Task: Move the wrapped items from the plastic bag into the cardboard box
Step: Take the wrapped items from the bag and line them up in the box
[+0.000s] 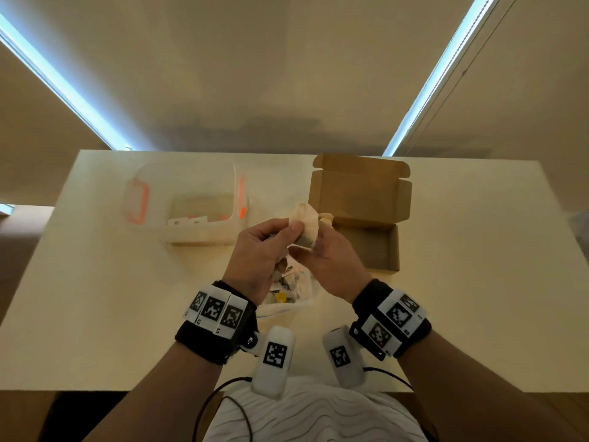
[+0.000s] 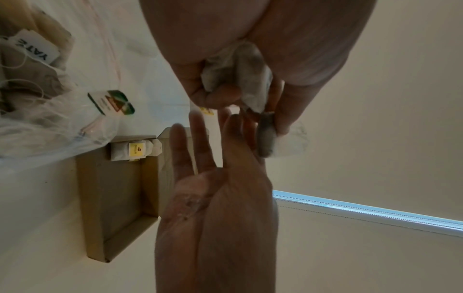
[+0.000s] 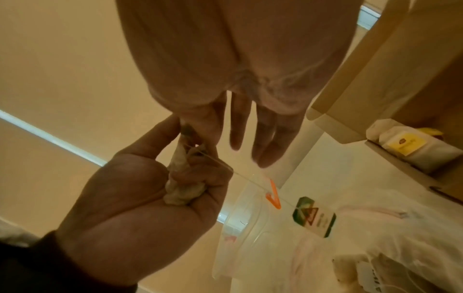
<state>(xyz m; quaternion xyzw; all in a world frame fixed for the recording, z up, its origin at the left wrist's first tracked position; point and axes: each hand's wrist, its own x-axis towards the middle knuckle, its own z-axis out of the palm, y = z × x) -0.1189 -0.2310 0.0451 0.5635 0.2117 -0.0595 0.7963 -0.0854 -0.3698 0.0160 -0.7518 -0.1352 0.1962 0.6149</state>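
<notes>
Both hands meet above the clear plastic bag (image 1: 288, 293), which lies on the table and holds several tea bags with strings and tags. My left hand (image 1: 280, 234) grips a bunch of crumpled tea bags (image 2: 235, 79) and its thumb presses on a pale tea bag (image 1: 305, 223) raised between the hands. My right hand (image 1: 315, 244) pinches that same tea bag (image 3: 188, 130) with thumb and forefinger, its other fingers (image 3: 265, 142) straight. A green tag (image 3: 313, 216) dangles on a string from the bunch. The open cardboard box (image 1: 379, 247) sits just right of the hands, with yellow-labelled wrapped items (image 2: 135, 150) at its far end.
A clear plastic tub (image 1: 191, 202) with orange latches stands at the back left of the pale table (image 1: 111, 298). The box lid (image 1: 360, 189) stands upright behind the box. The wall rises close behind the table.
</notes>
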